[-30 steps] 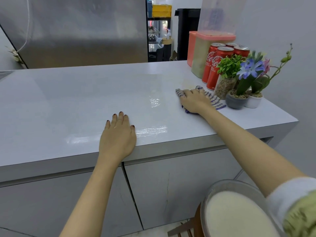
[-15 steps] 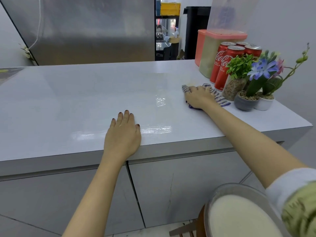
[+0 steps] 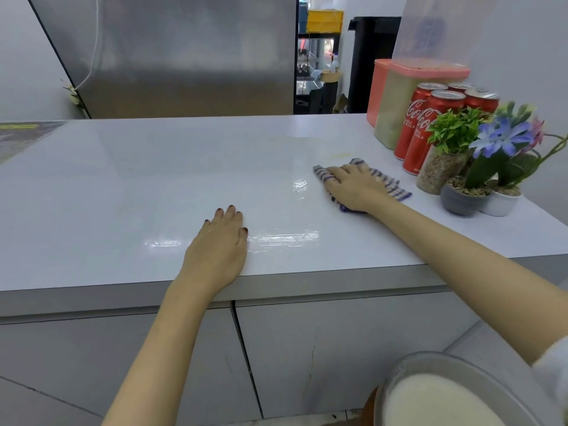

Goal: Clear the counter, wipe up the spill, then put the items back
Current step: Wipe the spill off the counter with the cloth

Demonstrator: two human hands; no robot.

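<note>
My right hand [image 3: 353,187] presses flat on a blue-and-white striped cloth [image 3: 390,186] on the white counter [image 3: 153,179], just left of the grouped items. A faint yellowish smear [image 3: 338,155] lies on the counter beyond the cloth. Wet streaks [image 3: 285,238] shine near the front edge. My left hand [image 3: 219,244] rests palm down on the counter by that edge, holding nothing. At the right end stand red cola cans [image 3: 430,130], a pink-lidded container [image 3: 396,109], a jar with a green plant [image 3: 442,161] and two small flower pots [image 3: 479,195].
A steel panel [image 3: 172,56] rises behind the counter. A dark bin [image 3: 372,56] and shelving stand in the gap beyond. A bowl of white grains [image 3: 442,401] sits low at the bottom right, on a wooden stool. Grey cabinet doors [image 3: 338,348] are below the counter.
My right hand and the cloth have slid slightly left, away from the jar and pots. The left hand stays planted on the counter. The camera view shifted a little.
</note>
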